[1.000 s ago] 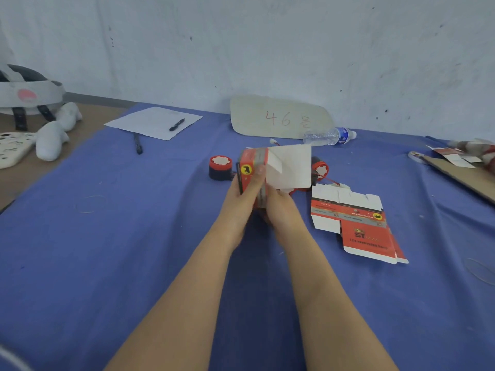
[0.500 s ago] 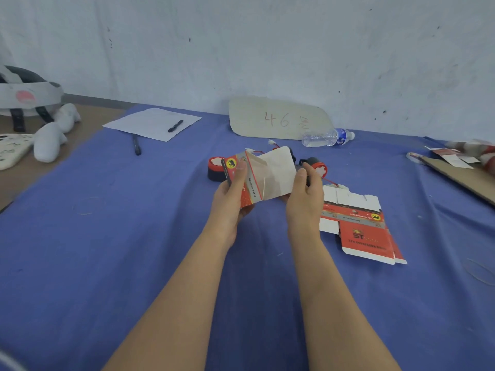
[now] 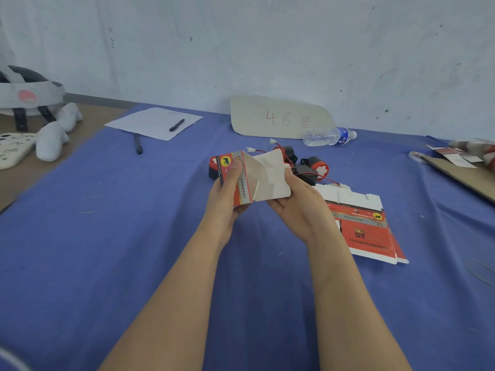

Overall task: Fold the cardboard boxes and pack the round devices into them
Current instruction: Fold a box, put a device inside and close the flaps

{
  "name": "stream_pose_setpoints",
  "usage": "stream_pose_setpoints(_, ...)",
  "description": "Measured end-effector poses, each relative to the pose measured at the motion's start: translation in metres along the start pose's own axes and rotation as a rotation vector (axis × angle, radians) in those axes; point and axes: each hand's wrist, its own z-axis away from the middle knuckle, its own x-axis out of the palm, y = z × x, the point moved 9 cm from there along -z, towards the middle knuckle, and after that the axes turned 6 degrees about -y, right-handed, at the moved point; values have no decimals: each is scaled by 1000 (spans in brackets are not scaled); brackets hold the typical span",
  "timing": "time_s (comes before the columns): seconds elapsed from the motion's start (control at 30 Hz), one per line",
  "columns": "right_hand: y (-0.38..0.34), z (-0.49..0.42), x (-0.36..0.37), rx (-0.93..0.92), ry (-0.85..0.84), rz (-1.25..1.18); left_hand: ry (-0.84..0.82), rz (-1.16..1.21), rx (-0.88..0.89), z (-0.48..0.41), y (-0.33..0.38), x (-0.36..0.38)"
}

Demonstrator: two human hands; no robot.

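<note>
standing near upright at the frame's centre, the half-folded cardboard box [image 3: 243, 184] showed a red printed panel with a grey strip on the left and a white inner flap opening rightward, its long axis leaning toward the upper left. the left hand [image 3: 222, 204] pinched the red panel; the right hand [image 3: 300, 210] gripped the flap's lower edge. round devices [image 3: 317, 164] lay just behind.

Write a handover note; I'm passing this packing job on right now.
Left hand: grips the box by its red side.
Right hand: holds its white flap.
Box: in the air, partly folded.
Flat boxes: on the cloth, right of the hands.
Devices: loose on the cloth behind the box.
Done: no box finished in view.
Left: finish folding, pack devices.
</note>
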Motion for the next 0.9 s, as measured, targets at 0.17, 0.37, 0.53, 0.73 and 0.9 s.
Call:
stream_pose_setpoints(0.17, -4, 2, -1, -56, 67, 203, -42, -45, -28, 2, -2, 6)
stream_pose_setpoints(0.37, -9, 7, -17, -106, 303, 267, -187, 133, -135, 6, -10, 20)
stream_pose_setpoints(0.53, 27, 6, -25, 280, 367, 429, -346, 237, -230, 13, -17, 39)
stream_pose_setpoints(0.73, 18, 7, -27, 137, 408, 434, -301, 264, -219, 9, -18, 36)
stream_pose_setpoints(0.9, 5, 3, -12, -72, 344, 144, -67, -9, -23, 1, -9, 21)
